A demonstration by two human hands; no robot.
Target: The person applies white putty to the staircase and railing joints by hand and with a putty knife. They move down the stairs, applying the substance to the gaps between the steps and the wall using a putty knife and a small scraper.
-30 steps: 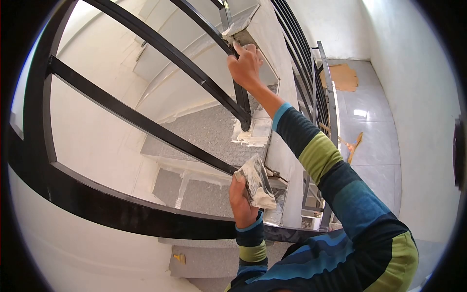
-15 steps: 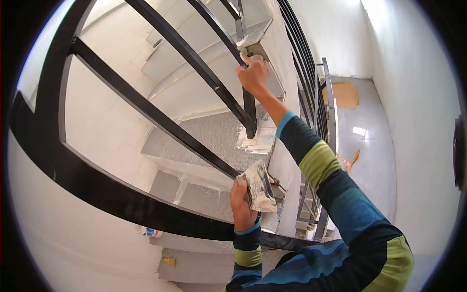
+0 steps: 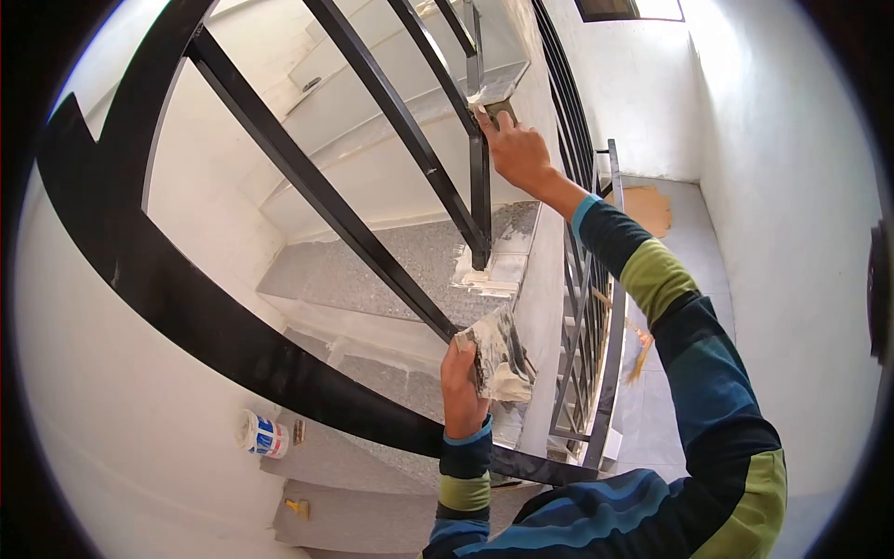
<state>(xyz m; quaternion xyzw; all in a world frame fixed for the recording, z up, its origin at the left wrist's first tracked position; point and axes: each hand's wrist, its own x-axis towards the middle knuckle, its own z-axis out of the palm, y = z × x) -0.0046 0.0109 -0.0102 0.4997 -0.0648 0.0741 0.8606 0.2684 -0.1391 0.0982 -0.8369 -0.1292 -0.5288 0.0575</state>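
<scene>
My left hand (image 3: 463, 396) is closed around a flat plate (image 3: 498, 354) smeared with whitish paste, low in front of a black baluster. Farther up, my right hand (image 3: 515, 149) holds a small flat scraper (image 3: 501, 112) against the stair edge beside a black railing post (image 3: 480, 186); the fingertips partly cover the tool. White paste (image 3: 489, 270) surrounds the foot of the post on the grey speckled step (image 3: 372, 261).
A curved black handrail (image 3: 251, 359) crosses the left and front. A white bucket (image 3: 263, 435) and a yellow-handled brush (image 3: 297, 508) rest on lower steps. More black railings (image 3: 582, 140) run at right, above a grey floor (image 3: 689, 261) with a broom-like object (image 3: 641, 354).
The view has shifted, bringing the bucket fully into sight. My right hand stays at the stair edge, its fingers now extended more along the scraper. My left hand still holds the plate.
</scene>
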